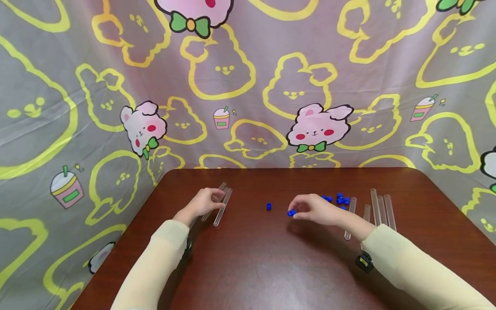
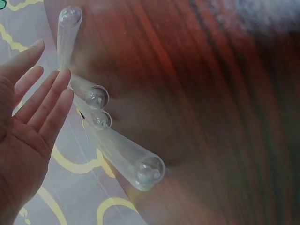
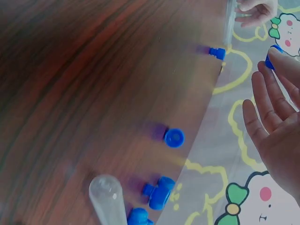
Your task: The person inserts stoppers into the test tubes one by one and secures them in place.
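I pinch a blue cap (image 1: pixel 291 213) in my right fingers (image 3: pixel 276 93); light grip best. My left fingers (image 2: pixel 58 110), loosely wide near clear tubes (image 2: pixel 124 154), mustn't roll them.

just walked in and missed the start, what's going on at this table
A person works bare-handed at a glossy reddish-brown table. The right hand pinches a small blue plastic cap. The left hand is at slender, clear, round-ended tubes; contact is unclear. Another blue cap sits between the hands; more blue caps and more clear tubes lie to the right.
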Demonstrator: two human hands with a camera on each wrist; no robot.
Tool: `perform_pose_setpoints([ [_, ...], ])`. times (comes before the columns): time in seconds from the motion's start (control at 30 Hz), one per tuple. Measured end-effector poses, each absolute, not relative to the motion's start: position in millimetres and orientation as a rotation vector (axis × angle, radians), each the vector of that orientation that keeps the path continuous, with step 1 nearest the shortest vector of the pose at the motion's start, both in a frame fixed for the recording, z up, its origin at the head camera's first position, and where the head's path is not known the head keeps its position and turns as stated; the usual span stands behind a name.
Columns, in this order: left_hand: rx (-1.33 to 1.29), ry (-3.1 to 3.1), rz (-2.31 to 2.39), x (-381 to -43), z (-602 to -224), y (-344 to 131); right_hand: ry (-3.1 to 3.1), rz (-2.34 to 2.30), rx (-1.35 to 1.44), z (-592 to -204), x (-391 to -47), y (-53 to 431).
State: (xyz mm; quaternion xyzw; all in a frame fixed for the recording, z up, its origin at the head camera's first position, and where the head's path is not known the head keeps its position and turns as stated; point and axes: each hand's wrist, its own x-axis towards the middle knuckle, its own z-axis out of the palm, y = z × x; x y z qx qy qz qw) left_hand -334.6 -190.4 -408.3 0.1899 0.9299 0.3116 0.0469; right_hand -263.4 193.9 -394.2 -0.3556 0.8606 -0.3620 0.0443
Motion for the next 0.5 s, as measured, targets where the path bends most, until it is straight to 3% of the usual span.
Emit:
perform_pose_setpoints([
  [0.5,0.647,2.888,0.873,-338.0,-413.1,-181.7,2.715,-1.054,-1.128,-394.0,-252.7,219.5],
])
